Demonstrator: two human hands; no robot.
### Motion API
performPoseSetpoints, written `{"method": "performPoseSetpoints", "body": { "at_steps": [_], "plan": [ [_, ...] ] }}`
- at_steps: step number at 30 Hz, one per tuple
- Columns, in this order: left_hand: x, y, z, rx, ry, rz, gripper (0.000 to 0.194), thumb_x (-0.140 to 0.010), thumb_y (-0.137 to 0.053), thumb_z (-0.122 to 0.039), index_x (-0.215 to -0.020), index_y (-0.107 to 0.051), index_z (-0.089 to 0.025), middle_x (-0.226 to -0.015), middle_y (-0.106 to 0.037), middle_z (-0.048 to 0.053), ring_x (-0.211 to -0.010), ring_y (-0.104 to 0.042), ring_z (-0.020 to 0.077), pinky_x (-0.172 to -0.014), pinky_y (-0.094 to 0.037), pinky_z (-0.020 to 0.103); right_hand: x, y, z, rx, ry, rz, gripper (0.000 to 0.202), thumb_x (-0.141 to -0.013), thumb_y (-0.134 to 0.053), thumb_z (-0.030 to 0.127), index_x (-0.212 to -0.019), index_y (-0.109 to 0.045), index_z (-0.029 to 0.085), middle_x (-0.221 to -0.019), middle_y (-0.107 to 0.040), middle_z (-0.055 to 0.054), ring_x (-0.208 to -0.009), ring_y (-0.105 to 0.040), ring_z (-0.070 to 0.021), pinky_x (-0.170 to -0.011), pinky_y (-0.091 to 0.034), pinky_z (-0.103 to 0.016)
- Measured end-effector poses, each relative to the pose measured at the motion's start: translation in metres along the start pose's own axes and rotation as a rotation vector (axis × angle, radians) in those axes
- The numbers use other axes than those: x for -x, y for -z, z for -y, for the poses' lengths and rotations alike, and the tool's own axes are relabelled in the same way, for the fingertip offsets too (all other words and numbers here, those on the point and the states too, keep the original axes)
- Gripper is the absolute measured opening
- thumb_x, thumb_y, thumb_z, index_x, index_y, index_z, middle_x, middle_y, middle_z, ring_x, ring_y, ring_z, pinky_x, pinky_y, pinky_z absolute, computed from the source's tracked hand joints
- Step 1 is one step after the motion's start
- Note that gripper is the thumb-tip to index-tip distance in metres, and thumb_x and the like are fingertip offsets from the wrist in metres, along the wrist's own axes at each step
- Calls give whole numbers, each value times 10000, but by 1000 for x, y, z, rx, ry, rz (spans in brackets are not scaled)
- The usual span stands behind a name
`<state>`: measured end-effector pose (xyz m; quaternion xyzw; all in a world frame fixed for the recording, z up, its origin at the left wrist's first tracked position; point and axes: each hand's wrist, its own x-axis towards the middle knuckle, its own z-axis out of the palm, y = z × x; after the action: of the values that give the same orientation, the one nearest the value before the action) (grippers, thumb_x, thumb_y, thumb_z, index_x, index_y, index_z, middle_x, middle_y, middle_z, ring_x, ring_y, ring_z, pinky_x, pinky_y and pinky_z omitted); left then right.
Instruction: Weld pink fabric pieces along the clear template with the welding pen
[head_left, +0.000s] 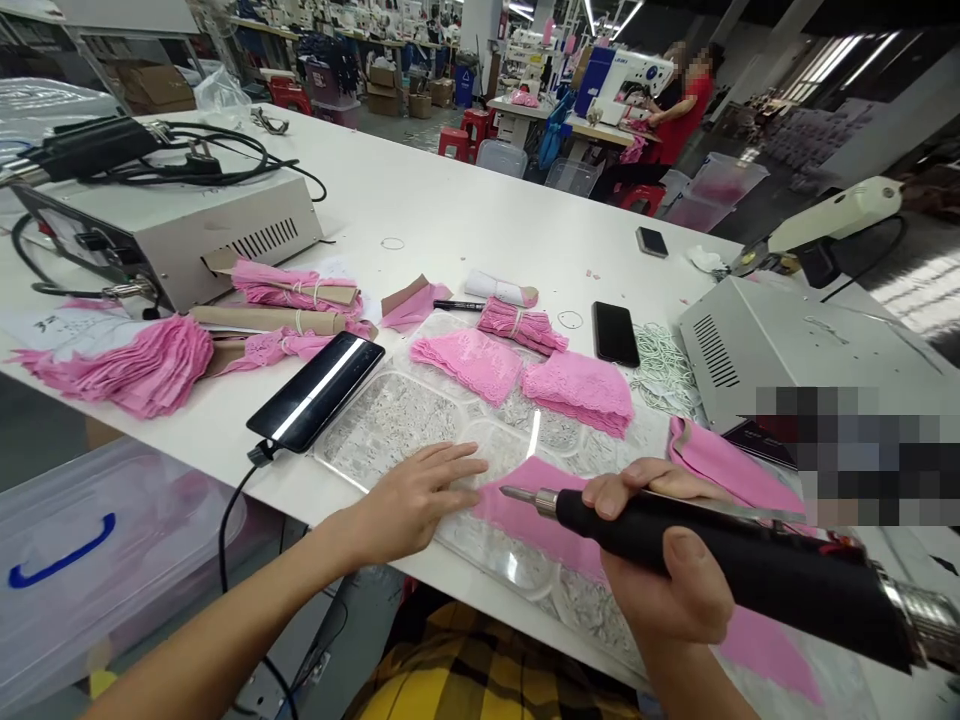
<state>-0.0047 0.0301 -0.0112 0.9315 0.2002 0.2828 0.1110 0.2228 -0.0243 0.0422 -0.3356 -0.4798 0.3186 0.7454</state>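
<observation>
Nearest us, across the right, lies the black tool (720,560), with the right hand (667,590) wrapped firmly around its barrel. Its long axis runs from the near right toward the left and slightly far, and its thin metal tip ends over the left part of the pink cloth (536,530); we cannot tell whether it touches. The cloth lies flat on the clear board (390,420) on the table (420,230), below the tool and stretching from the left hand toward the near right, partly hidden by the right hand. The left hand (416,500) is the nearer one to the cloth's left end: its fingers are spread and its grip holds nothing, the fingertips resting at or just beside that edge. We judge that everything turns on this short span, with the tip just right of those fingertips and pointing toward them. On the board's far side sit the left lace stack (469,362) and the right lace stack (581,388), both apart from the tip.
</observation>
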Motion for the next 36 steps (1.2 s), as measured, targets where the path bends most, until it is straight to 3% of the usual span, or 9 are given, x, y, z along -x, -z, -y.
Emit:
{"method": "performPoseSetpoints", "body": {
  "at_steps": [9, 28, 31, 36],
  "plan": [
    [4, 0, -2, -73, -19, -4, 406, -862, -388, 32, -1103, -642, -173, -1288, -605, 104, -1328, -447, 250, -1025, -474, 447, 1, -12, -10, -77, -21, 53, 155, -829, -546, 244, -969, -604, 209, -909, -549, -13, -619, -603, -119, -601, -545, -356],
    [4, -1, -2, -92, -6, 1, 370, -869, -413, 5, -1077, -659, -176, -1279, -608, 102, -1307, -463, 265, -1008, -477, 438, 2, -16, -12, -34, -63, 64, 86, -831, -540, 231, -906, -582, 225, -842, -542, 2, -606, -589, -121, -599, -550, -360],
    [5, 1, -3, -86, -4, 11, 387, -865, -408, 18, -1093, -648, -181, -1288, -605, 101, -1329, -445, 253, -1034, -460, 440, -4, -12, -11, -42, -54, 20, 130, -820, -539, 247, -931, -603, 224, -859, -555, -6, -584, -586, -116, -572, -537, -349],
    [-1, 2, -7, -79, -10, -4, 416, -879, -384, 20, -1160, -613, -185, -1310, -598, 88, -1345, -432, 237, -1070, -428, 462, -26, 12, -5, 23, 27, -172, 129, -772, -550, 239, -866, -626, 196, -852, -573, -9, -566, -583, -109, -574, -530, -337]
  ]
}}
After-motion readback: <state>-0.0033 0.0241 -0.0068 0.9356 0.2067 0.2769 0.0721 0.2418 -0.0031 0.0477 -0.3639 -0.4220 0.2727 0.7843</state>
